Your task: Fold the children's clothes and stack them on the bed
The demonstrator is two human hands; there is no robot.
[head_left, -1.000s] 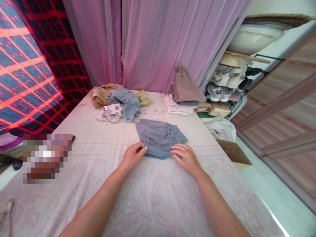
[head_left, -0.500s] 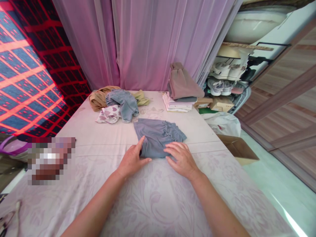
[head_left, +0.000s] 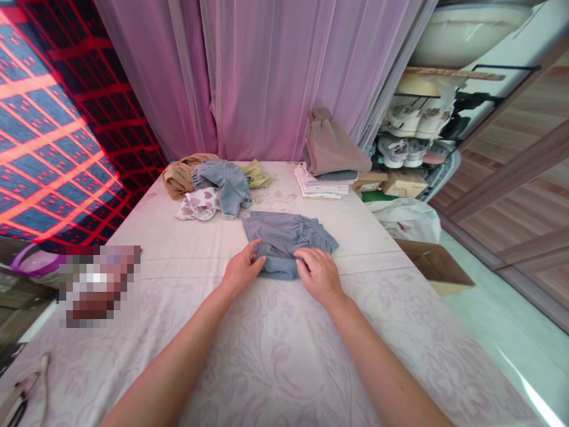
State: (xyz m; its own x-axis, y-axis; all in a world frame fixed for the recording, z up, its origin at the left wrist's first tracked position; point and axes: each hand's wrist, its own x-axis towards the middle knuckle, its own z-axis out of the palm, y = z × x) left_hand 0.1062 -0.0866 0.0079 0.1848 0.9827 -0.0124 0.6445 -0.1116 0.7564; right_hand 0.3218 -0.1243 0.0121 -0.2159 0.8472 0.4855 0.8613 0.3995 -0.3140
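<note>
Blue-grey shorts (head_left: pixel 280 228) with a gathered elastic waist lie flat in front of me, waistband to the right. Their near edge is turned up into a narrow fold. At the left end of this fold my left hand (head_left: pixel 242 270) pinches the cloth between thumb and fingers. Further right, my right hand (head_left: pixel 319 273) is closed on the same fold, its fingertips over the cloth. The fingertips partly cover the fold at both ends.
A loose pile holds a denim garment (head_left: pixel 224 184), a brown garment (head_left: pixel 178 178) and a heart-print cloth (head_left: pixel 200 204). Folded clothes (head_left: pixel 326 184) are stacked at the back right, brown trousers (head_left: pixel 331 145) on top. An open cardboard box (head_left: pixel 431 264) stands beyond the right edge.
The near edge of the shorts has been lifted and turned over away from me. Both hands have moved slightly forward and closed on the cloth.
</note>
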